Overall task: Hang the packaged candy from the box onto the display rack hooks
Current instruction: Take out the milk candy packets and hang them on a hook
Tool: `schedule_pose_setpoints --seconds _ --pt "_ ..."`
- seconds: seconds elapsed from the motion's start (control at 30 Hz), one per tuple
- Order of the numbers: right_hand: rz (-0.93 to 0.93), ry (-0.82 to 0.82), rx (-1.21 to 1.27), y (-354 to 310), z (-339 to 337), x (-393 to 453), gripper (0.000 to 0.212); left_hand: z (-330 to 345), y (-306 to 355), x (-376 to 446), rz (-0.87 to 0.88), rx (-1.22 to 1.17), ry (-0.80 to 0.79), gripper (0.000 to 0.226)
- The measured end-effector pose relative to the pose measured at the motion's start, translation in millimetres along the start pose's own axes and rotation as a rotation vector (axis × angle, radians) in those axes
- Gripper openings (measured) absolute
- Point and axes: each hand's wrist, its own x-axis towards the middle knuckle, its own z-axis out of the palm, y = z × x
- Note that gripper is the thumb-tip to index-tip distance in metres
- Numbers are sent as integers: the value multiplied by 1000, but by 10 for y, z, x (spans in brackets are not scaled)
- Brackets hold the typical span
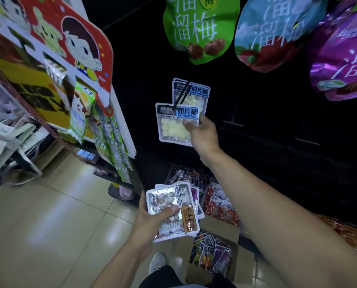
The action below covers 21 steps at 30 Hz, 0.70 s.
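A: What fills most of the view?

B: A black display rack (277, 142) on the right, with three large glossy snack pouches hanging at the top: green (200, 28), blue (273, 32) and purple (343, 57). On the left stands a shelf with a red cartoon sign (73, 38), and below is a beige tiled floor (48, 215).

A: And the box?

B: An open brown cardboard box (221, 227) sits on the floor at the rack's foot, with small dark candy packets (212, 254) standing in it.

A: What is the left hand doing?

B: The left hand (150, 219) grips a fanned stack of clear plastic candy packs (173, 210), thumb pressed on the top one, which has a brown label.

A: The right one?

B: The right hand (202, 132) pinches the right edge of a clear milk-candy pack with a blue label (173, 123), its top at the tip of a thin black hook (180, 96). A matching pack (194, 94) hangs on that hook just behind it.
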Motion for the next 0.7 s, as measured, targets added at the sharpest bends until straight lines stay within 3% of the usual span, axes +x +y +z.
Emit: schedule_pose_setpoints --seconds 0.13,0.23,0.3,0.4,0.7 --pt "-16 41 -30 -15 52 124 37 2 65 6 17 -12 -31 86" --pt "2 102 -18 8 109 131 44 3 100 20 10 -18 -39 76" --pt "-12 135 -18 13 131 123 38 2 122 41 1 -24 -42 76" --pt "-42 159 -23 46 145 112 11 -6 148 78 -5 -27 -54 76" --pt "-43 147 17 141 168 84 15 -54 159 170 -34 -11 -53 74"
